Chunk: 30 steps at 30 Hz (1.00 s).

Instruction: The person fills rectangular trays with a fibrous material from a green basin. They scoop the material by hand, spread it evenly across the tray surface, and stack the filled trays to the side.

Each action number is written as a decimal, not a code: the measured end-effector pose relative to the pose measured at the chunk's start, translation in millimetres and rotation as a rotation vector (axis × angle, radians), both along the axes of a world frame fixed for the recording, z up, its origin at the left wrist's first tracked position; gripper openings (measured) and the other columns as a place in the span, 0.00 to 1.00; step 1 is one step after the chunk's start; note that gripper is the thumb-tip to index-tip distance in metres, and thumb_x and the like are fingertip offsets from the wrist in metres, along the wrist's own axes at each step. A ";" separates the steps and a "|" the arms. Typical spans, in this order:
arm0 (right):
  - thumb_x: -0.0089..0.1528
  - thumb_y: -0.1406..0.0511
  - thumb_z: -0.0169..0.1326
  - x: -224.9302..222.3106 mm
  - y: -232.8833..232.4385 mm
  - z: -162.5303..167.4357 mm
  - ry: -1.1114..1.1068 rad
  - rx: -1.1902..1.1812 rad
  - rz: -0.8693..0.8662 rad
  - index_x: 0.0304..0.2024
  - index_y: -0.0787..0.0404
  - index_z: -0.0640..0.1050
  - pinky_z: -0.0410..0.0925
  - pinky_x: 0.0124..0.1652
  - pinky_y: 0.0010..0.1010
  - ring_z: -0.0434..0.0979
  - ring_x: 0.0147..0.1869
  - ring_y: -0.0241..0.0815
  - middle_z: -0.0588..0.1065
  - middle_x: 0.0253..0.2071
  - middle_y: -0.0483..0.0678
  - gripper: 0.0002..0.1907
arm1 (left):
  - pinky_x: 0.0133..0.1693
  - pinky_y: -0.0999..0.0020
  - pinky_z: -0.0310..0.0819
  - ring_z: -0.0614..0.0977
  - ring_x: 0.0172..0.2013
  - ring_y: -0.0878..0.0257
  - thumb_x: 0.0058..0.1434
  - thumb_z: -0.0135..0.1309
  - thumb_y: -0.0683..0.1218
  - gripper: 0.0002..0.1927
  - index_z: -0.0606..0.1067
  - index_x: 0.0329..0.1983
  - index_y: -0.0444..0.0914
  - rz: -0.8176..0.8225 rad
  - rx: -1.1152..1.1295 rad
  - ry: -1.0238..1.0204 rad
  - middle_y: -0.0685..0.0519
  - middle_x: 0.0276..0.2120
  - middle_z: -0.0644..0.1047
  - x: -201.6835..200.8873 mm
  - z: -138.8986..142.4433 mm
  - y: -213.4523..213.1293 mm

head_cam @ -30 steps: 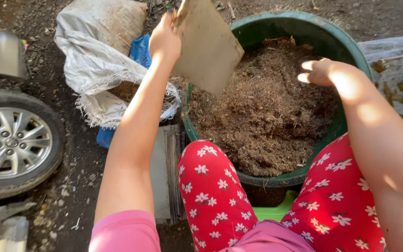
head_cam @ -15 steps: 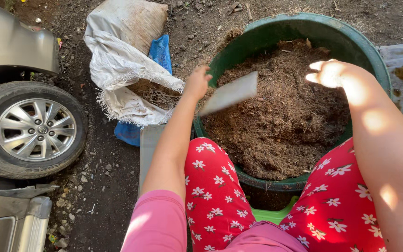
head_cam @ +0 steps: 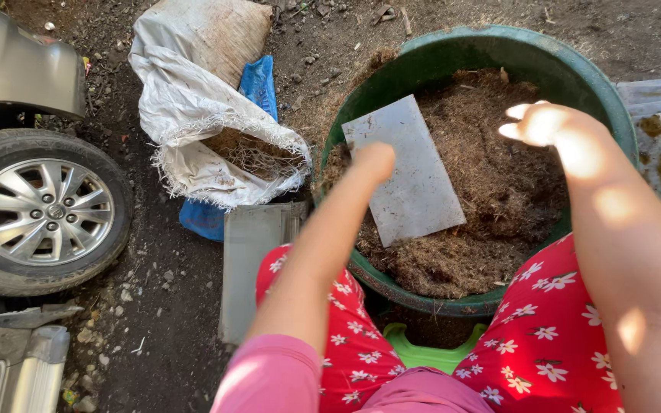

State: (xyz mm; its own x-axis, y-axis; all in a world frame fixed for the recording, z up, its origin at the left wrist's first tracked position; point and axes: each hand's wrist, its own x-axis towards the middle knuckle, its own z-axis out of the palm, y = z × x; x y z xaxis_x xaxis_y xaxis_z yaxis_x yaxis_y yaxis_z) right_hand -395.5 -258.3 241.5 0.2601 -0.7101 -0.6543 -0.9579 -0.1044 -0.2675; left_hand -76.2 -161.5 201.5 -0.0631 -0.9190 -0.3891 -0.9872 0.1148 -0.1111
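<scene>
Tub rim: green plastic tub (head_cam: pixel 598 84), round, filled with brown fibrous compost (head_cam: pixel 499 191); near rim tucked between red floral knees, far rim against bare dirt ground (head_cam: pixel 139 306).
Open room: free compost surface right of and beyond the board; left of tub crowded by white woven sack (head_cam: pixel 185 107) with mouth open, blue bag (head_cam: pixel 258 84) under it, grey slab (head_cam: pixel 250 260) lying beside left knee.
Outer edge: car wheel (head_cam: pixel 40 210) and bumper at far left, well apart from tub.
Board: flat grey rectangular board (head_cam: pixel 411 172), lying tilted on compost in left half of tub, long edge running away from body.
Left hand (head_cam: pixel 372 160): arm extended over tub rim, closed on near-left edge of board; fingers blurred.
Right hand (head_cam: pixel 537 122): above compost, sunlit, fingers loosely spread, holding nothing.
Change: half a second ago board edge-on at rim level; now lowered flat onto compost. Right hand about unchanged.
</scene>
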 end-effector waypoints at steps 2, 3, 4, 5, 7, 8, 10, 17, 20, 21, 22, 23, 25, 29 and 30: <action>0.65 0.48 0.53 0.3 -0.2 0.7 -0.089 -0.034 0.004 0.73 0.46 0.65 0.59 0.70 0.49 0.63 0.76 0.57 0.63 0.75 0.53 0.35 | 0.53 0.50 0.77 0.82 0.54 0.45 0.62 0.56 0.41 0.12 0.81 0.48 0.38 0.068 -0.007 0.018 0.41 0.53 0.81 -38.6 -36.1 32.0; 0.62 0.49 0.57 0.5 0.5 2.0 -0.171 -0.035 -0.081 0.71 0.47 0.69 0.61 0.71 0.46 0.66 0.76 0.54 0.68 0.73 0.53 0.36 | 0.57 0.47 0.76 0.79 0.60 0.45 0.65 0.55 0.42 0.15 0.80 0.54 0.38 0.115 -0.021 0.051 0.41 0.58 0.79 -57.7 -52.2 50.8; 0.63 0.48 0.57 0.7 0.9 2.4 -0.147 -0.054 -0.032 0.71 0.47 0.68 0.59 0.71 0.46 0.64 0.76 0.55 0.66 0.73 0.52 0.35 | 0.64 0.39 0.57 0.55 0.72 0.43 0.55 0.65 0.46 0.46 0.56 0.73 0.33 0.216 0.042 0.068 0.38 0.73 0.53 -78.5 -64.3 68.5; 0.63 0.47 0.56 1.6 1.5 3.2 -0.121 -0.074 0.018 0.71 0.47 0.68 0.57 0.71 0.46 0.61 0.76 0.55 0.65 0.73 0.52 0.35 | 0.65 0.24 0.45 0.40 0.76 0.44 0.59 0.64 0.48 0.55 0.40 0.78 0.37 0.255 0.190 0.053 0.43 0.78 0.38 -94.8 -72.9 83.1; 0.65 0.48 0.53 3.0 5.6 7.3 -0.189 -0.091 0.059 0.72 0.47 0.64 0.56 0.71 0.44 0.57 0.78 0.57 0.57 0.76 0.53 0.35 | 0.65 0.23 0.39 0.38 0.76 0.39 0.58 0.66 0.49 0.60 0.36 0.79 0.39 0.116 0.215 -0.022 0.38 0.78 0.34 -108.8 -82.5 110.6; 0.65 0.50 0.53 3.1 8.3 6.7 -0.235 -0.067 0.048 0.73 0.46 0.61 0.56 0.70 0.45 0.54 0.78 0.58 0.51 0.78 0.54 0.35 | 0.64 0.22 0.37 0.38 0.75 0.38 0.58 0.65 0.47 0.59 0.35 0.79 0.40 0.025 0.169 -0.067 0.38 0.77 0.35 -110.8 -85.7 122.0; 0.66 0.49 0.52 3.3 11.7 8.5 -0.238 -0.034 0.008 0.73 0.45 0.62 0.58 0.70 0.43 0.57 0.78 0.57 0.54 0.78 0.54 0.34 | 0.66 0.24 0.36 0.40 0.75 0.38 0.58 0.65 0.48 0.60 0.35 0.80 0.39 -0.011 0.191 -0.077 0.38 0.78 0.35 -104.3 -90.6 131.0; 0.66 0.49 0.52 -4.0 19.7 22.0 -0.203 -0.046 -0.016 0.74 0.44 0.61 0.59 0.69 0.44 0.61 0.75 0.59 0.54 0.77 0.55 0.35 | 0.60 0.22 0.51 0.55 0.69 0.30 0.65 0.52 0.43 0.42 0.43 0.77 0.40 -0.084 -0.174 -0.102 0.38 0.74 0.47 -70.5 -122.1 113.0; 0.67 0.50 0.51 -4.0 23.4 29.9 -0.206 0.025 -0.051 0.75 0.44 0.59 0.60 0.68 0.45 0.62 0.74 0.59 0.51 0.78 0.55 0.35 | 0.58 0.31 0.61 0.60 0.66 0.28 0.65 0.51 0.41 0.39 0.47 0.76 0.36 -0.163 -0.037 -0.085 0.36 0.73 0.51 -68.9 -109.5 95.3; 0.66 0.50 0.51 -3.0 24.4 32.7 -0.210 0.047 -0.067 0.74 0.43 0.59 0.60 0.68 0.45 0.63 0.74 0.58 0.53 0.77 0.54 0.35 | 0.57 0.36 0.65 0.64 0.64 0.30 0.62 0.52 0.40 0.40 0.49 0.75 0.34 -0.197 -0.044 -0.102 0.35 0.72 0.54 -67.6 -96.7 85.5; 0.66 0.51 0.50 -2.0 24.8 35.7 -0.216 0.068 -0.073 0.74 0.43 0.60 0.61 0.68 0.45 0.65 0.73 0.58 0.55 0.77 0.53 0.35 | 0.56 0.41 0.69 0.67 0.63 0.32 0.59 0.54 0.38 0.41 0.51 0.75 0.32 -0.222 -0.051 -0.122 0.34 0.71 0.57 -64.0 -79.3 74.7; 0.66 0.51 0.50 -0.5 25.3 38.4 -0.204 0.058 -0.062 0.75 0.43 0.59 0.61 0.68 0.45 0.65 0.73 0.57 0.55 0.77 0.52 0.34 | 0.50 0.47 0.75 0.74 0.55 0.36 0.58 0.54 0.38 0.32 0.59 0.66 0.32 -0.201 -0.143 -0.039 0.34 0.65 0.65 -56.3 -57.3 64.2; 0.67 0.51 0.49 1.7 25.0 43.5 -0.184 0.024 -0.027 0.75 0.44 0.58 0.62 0.67 0.45 0.65 0.74 0.56 0.55 0.78 0.51 0.34 | 0.37 0.52 0.81 0.85 0.36 0.47 0.60 0.52 0.38 0.10 0.71 0.45 0.36 -0.205 -0.414 0.041 0.43 0.35 0.81 -30.2 -2.4 37.6; 0.68 0.51 0.50 4.4 23.9 50.3 -0.140 -0.012 0.043 0.75 0.46 0.57 0.58 0.69 0.44 0.59 0.76 0.55 0.51 0.77 0.52 0.35 | 0.37 0.48 0.77 0.83 0.35 0.41 0.63 0.48 0.39 0.09 0.73 0.46 0.39 -0.054 -0.570 0.153 0.39 0.34 0.81 54.7 116.9 4.1; 0.68 0.50 0.50 4.8 24.1 50.5 -0.147 -0.019 0.049 0.74 0.45 0.58 0.58 0.70 0.43 0.59 0.76 0.53 0.56 0.76 0.49 0.34 | 0.40 0.47 0.76 0.83 0.37 0.40 0.60 0.50 0.40 0.13 0.75 0.48 0.41 0.024 -0.600 0.255 0.39 0.35 0.81 76.3 138.9 6.3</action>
